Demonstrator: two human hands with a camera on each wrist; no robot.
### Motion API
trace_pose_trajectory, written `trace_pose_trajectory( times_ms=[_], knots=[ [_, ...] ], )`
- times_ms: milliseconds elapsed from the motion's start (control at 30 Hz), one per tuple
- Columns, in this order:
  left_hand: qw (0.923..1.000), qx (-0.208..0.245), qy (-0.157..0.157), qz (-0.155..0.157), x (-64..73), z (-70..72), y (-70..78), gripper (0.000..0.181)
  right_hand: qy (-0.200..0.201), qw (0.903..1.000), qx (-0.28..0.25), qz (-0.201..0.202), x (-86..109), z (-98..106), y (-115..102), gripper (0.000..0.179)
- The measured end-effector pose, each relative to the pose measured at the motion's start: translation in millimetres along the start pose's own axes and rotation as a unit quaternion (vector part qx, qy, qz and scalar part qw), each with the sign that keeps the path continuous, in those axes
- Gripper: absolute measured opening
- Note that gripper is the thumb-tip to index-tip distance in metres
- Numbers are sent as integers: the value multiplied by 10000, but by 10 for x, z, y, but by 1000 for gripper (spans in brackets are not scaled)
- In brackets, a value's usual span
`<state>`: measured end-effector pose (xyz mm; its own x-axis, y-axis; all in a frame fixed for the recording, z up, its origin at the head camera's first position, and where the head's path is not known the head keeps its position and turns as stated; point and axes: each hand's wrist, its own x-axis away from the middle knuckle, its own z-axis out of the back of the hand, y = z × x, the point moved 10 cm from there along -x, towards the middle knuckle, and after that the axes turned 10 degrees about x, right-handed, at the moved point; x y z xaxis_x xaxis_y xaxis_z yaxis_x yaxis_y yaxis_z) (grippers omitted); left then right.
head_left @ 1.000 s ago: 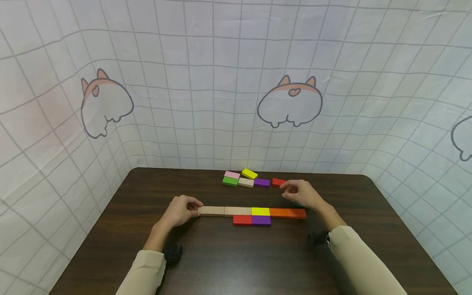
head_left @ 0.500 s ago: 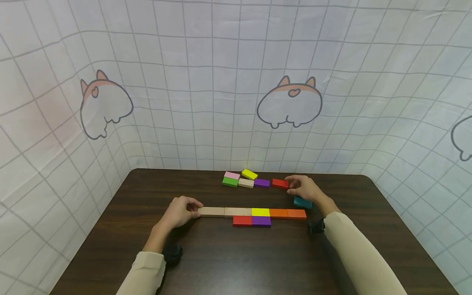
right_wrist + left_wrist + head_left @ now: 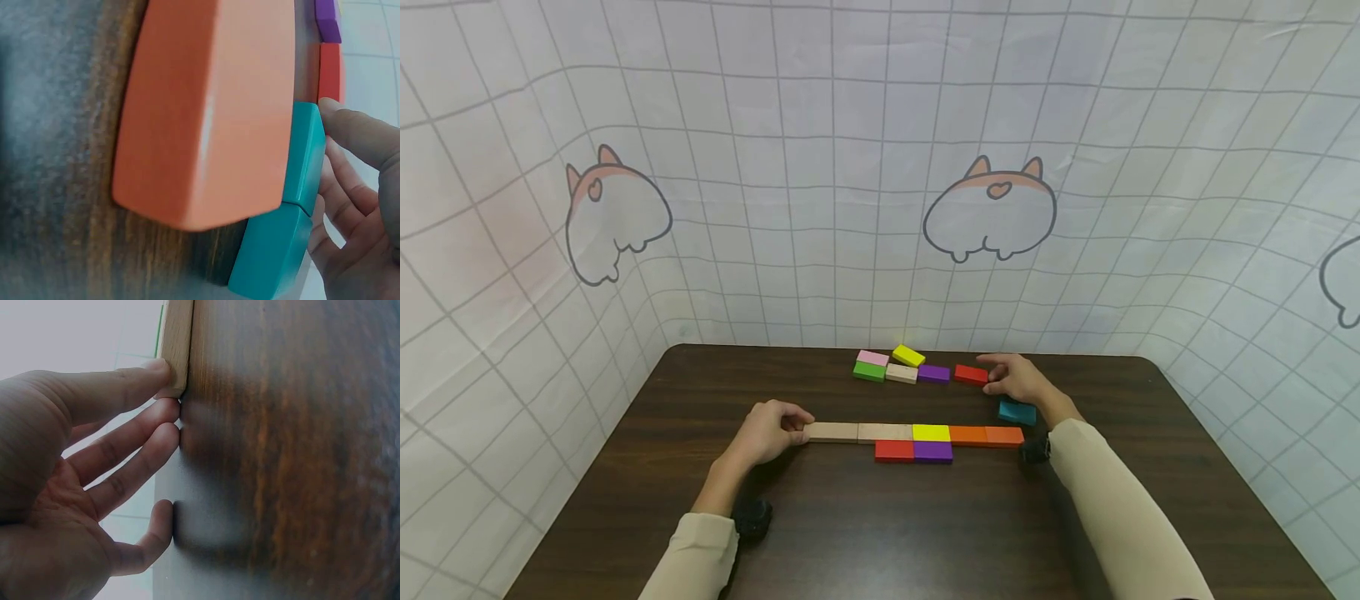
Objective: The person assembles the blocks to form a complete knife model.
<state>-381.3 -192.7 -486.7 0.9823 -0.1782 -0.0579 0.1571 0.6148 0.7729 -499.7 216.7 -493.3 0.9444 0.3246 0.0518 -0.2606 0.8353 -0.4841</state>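
Observation:
My left hand [image 3: 771,432] pinches the left end of a plain wooden block [image 3: 832,432] between thumb and fingers. In the left wrist view the thumb lies on that wooden block [image 3: 177,347]; the other fingertips touch the tabletop. This block begins a row with a second wooden block [image 3: 885,432], a yellow block [image 3: 931,432] and two orange blocks [image 3: 985,436]. My right hand [image 3: 1018,379] is at the right end of a red block [image 3: 972,375], index finger extended along its far side. In the right wrist view the thumb touches the red block [image 3: 330,72]; the other fingers are partly hidden.
A red block [image 3: 894,451] and a purple block [image 3: 933,452] lie against the row's near side. Teal blocks [image 3: 1017,413] sit by the right wrist. Further back are purple [image 3: 934,374], wooden [image 3: 902,373], green [image 3: 869,372], pink [image 3: 873,357] and yellow [image 3: 909,356] blocks.
My right hand has shifted slightly back and right to the red block's end, uncovering the teal blocks. The left hand keeps its pinch in place, and the row stands as before.

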Motion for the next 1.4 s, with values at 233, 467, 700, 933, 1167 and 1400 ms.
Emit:
trace_pose_trajectory(
  times_ms=[233,467,700,933,1167,1400],
  knots=[
    [10000,-3,-6,-24,-5,-7,7,17,-58,9999,118,-52,-26,-28,-1,51],
    [10000,9,-63,-46,-12,-26,-3,19,-53,9998,148,-147,-14,-37,9,42],
    [10000,16,-55,-63,-17,-32,1,18,-156,9995,262,-10,20,-51,-23,39],
    [10000,9,-59,-66,-4,-20,5,18,-90,9996,264,78,83,-35,-83,39],
    [10000,32,-49,-59,-5,0,-10,18,262,9987,257,344,202,44,-145,36],
    [9999,40,-55,-76,-11,-7,-11,19,521,9966,165,617,434,101,-192,35]
  ],
)
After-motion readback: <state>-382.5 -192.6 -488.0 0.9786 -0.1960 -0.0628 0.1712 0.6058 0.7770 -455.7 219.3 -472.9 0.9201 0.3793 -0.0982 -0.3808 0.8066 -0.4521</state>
